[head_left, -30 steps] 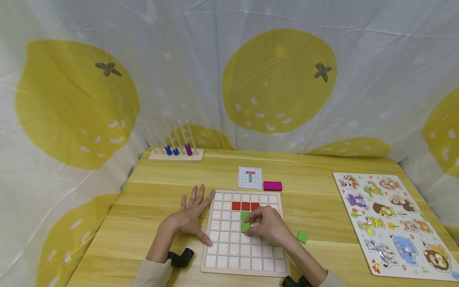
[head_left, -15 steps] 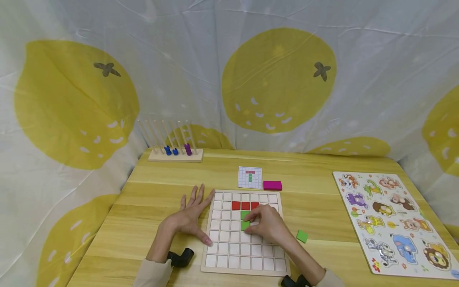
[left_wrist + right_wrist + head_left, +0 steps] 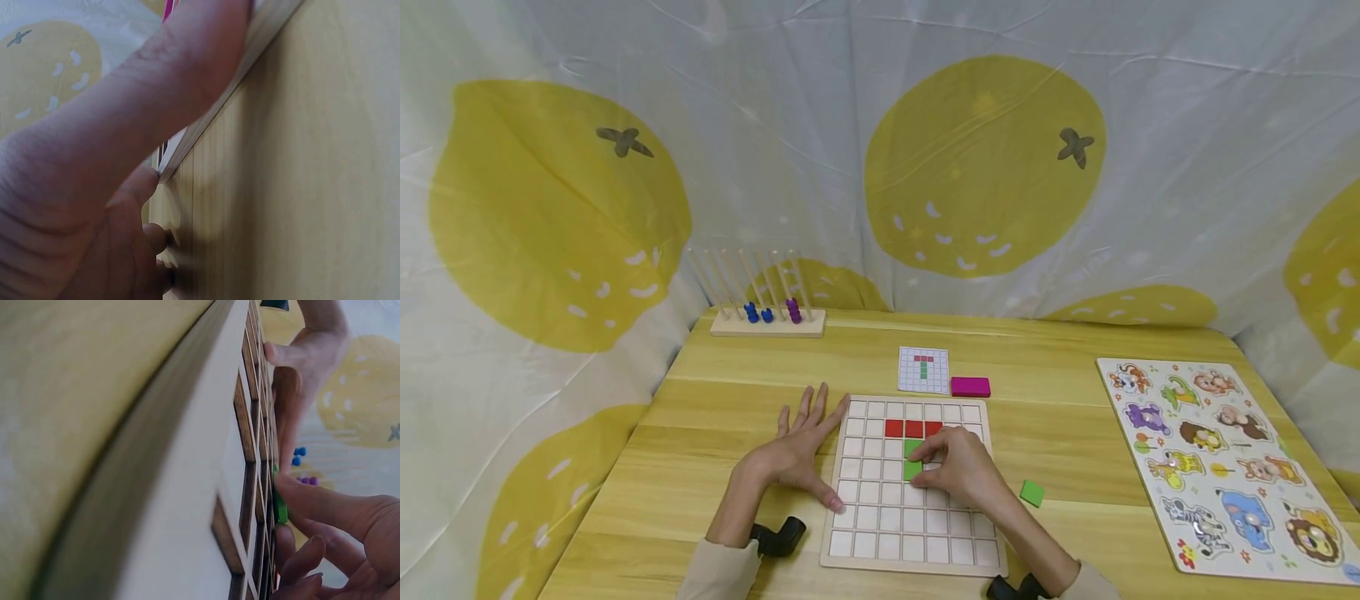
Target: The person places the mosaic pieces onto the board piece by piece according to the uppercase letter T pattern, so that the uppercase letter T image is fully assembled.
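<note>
A wooden grid board [image 3: 913, 568] lies on the table in front of me. Three red tiles [image 3: 913, 428] form a row in its upper part, and a green tile [image 3: 912, 449] sits in the cell below the middle one. My right hand [image 3: 961, 471] pinches another green tile [image 3: 912, 472] between thumb and fingers, directly under the first; the right wrist view shows this tile [image 3: 279, 503] at the grid's surface. With fingers spread, my left hand [image 3: 797, 454] rests against the board's left edge, thumb and index fingertip touching it. A loose green tile [image 3: 1032, 493] lies right of the board.
Behind the board are a pattern card [image 3: 923, 370] showing a red and green T and a magenta block [image 3: 970, 387]. A peg stand [image 3: 767, 325] with blue and purple beads stands back left. An animal puzzle board [image 3: 1232, 475] lies at the right. A lemon-print curtain [image 3: 985, 167] closes off the back.
The pinched green tile has shifted very slightly away from me, closer to the green tile above it. Both hands stay almost where they were.
</note>
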Tool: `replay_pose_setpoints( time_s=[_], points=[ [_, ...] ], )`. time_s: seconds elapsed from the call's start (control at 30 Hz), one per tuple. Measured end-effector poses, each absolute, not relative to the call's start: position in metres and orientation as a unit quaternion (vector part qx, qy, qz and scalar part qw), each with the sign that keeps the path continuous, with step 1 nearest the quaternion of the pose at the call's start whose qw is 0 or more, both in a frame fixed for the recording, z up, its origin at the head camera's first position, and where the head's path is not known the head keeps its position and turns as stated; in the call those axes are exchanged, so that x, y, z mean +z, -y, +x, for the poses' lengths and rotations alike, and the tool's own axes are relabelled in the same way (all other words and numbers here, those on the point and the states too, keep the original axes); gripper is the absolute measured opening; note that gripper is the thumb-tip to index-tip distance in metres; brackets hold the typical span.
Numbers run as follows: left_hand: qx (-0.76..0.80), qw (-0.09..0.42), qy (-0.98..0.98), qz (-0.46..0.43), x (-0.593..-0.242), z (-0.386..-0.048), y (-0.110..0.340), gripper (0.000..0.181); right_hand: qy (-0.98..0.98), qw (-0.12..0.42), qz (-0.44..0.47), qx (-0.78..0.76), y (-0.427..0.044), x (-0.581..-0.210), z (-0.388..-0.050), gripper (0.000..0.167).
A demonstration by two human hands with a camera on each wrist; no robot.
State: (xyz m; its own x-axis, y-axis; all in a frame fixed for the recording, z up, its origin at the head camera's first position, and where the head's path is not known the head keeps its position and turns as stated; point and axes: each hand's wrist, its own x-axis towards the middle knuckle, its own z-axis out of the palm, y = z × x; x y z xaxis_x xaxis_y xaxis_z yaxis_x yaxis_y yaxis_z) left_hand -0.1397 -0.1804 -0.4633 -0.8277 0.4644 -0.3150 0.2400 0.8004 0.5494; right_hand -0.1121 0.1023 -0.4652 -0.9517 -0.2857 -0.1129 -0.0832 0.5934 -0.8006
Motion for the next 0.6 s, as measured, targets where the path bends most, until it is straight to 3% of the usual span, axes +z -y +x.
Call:
replay_pose_setpoints(
  time_s=[0.6],
  points=[
    [0.254, 0.225, -0.922, 0.188, -0.4633, -0.1385, 0.1788, 0.150, -0.881, 0.126, -0.096, -0.445, -0.1030, -0.4681, -0.1137, 0.024]
  ],
)
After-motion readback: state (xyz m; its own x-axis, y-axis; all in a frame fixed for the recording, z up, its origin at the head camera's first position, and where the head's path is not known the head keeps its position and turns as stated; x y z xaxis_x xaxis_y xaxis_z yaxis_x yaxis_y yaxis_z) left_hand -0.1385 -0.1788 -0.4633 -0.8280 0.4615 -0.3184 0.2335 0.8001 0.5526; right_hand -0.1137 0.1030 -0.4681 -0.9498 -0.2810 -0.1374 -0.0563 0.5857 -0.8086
